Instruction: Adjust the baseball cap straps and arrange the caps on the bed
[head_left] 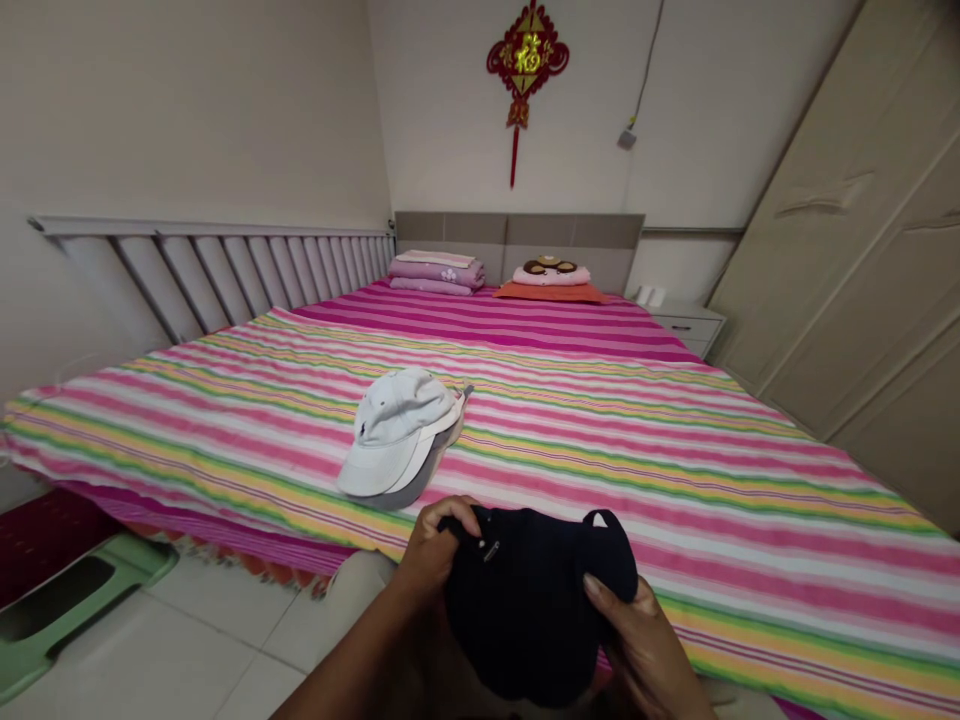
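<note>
Black fabric filled the lower middle of the head view: a dark cap [525, 610] was held up near the edge of a bed, in front of the wearer's body. The left hand [439, 550] was clamped on one side of it, thumb on top, beside a small pale mark on the cloth. The right hand [637, 625] gripped the opposite side, its thumb pressed on the cap just below a strap [600, 518] that formed a small loop. The two hands were apart, with the cap stretched between them.

Just beyond, to the left, a white cap [401, 405] lay on a striped sheet [600, 430] of pink, green, yellow and white, a white brim and a grey brim showing beneath it. Folded purple bedding [437, 275] and an orange pillow [551, 292] sat at the far end, against a grey headboard [570, 232]. Above them, a red ornament [528, 55] hung on the wall. At lower left, a green stool [82, 605] stood on pale floor tiles [195, 640].
</note>
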